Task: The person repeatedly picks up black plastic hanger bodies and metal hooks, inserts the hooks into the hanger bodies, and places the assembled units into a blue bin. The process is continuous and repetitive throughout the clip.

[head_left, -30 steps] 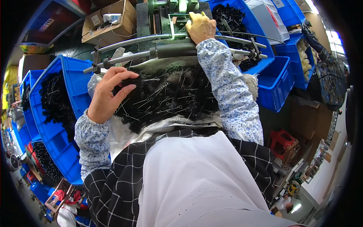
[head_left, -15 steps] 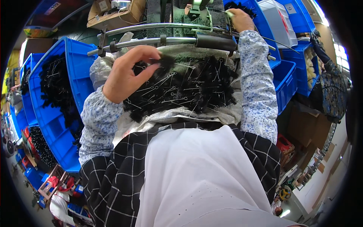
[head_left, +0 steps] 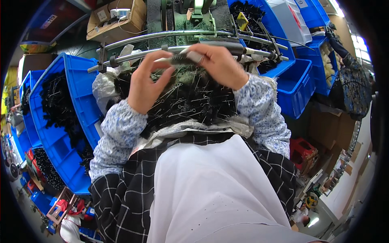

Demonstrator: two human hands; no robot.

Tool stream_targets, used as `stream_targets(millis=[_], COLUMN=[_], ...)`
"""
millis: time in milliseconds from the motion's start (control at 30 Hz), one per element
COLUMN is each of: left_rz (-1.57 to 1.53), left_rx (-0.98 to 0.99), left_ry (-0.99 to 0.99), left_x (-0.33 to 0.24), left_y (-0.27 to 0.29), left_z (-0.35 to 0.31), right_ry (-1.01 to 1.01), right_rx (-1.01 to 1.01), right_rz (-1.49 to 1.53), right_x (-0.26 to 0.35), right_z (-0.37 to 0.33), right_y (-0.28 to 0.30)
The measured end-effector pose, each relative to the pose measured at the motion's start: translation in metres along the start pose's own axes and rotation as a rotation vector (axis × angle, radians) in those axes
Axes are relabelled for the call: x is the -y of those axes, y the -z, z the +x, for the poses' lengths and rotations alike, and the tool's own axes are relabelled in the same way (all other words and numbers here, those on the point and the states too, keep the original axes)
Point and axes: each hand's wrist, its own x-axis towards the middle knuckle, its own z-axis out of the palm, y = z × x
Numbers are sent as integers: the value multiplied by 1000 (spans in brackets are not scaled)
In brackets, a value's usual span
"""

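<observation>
Above the pile, a short dark bristle brush (head_left: 182,60) spans the gap between my hands. My right hand (head_left: 221,65) pinches its right end with thumb and fingers, and a white covering shows at the fingertips. The upper fingers of my left hand (head_left: 145,83) meet the brush's left end, while the left thumb curves below, apart from it. Under both hands lies a heap of black wire brushes (head_left: 190,99) with thin looped metal stems, on a pale woven sack (head_left: 186,126) by my lap.
Metal rails (head_left: 142,52) of a green, dusty machine (head_left: 180,25) cross just beyond my hands. A large blue bin (head_left: 83,81) with black brushes stands at left. More blue bins (head_left: 298,87) are at right. A cardboard box (head_left: 117,26) sits at the far left.
My right hand has come back from the machine's far right side to the middle, meeting the left. The brush now stretches between both hands. My view has shifted slightly.
</observation>
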Motion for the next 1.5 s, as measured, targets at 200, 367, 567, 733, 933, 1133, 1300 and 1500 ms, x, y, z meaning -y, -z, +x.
stream_targets(millis=[200, 367, 567, 733, 933, 1133, 1300, 1500], left_rz=[328, 686, 645, 527, 395, 308, 228, 165], left_rx=[496, 911, 900, 827, 702, 627, 607, 457], left_ry=[147, 266, 345, 319, 311, 382, 365, 287], left_x=[18, 42, 39, 41, 15, -12, -21, -31], left_y=[25, 15, 11, 14, 20, 53, 75, 88], left_z=[-69, -108, -94, -96, -75, -58, -45, -34], right_ry=[25, 4, -29, -26, -4, -173, -187, -135], right_rx=[-415, -526, -520, -505, -438, -517, -495, -511], right_rz=[-631, -1058, -1036, -991, -1038, -1122, -909, -963], right_x=[-70, -118, -125, -127, -139, -123, -126, -101], right_z=[41, 56, 70, 73, 86, 65, 67, 88], right_y=[47, 52, 51, 50, 56, 58, 48, 12])
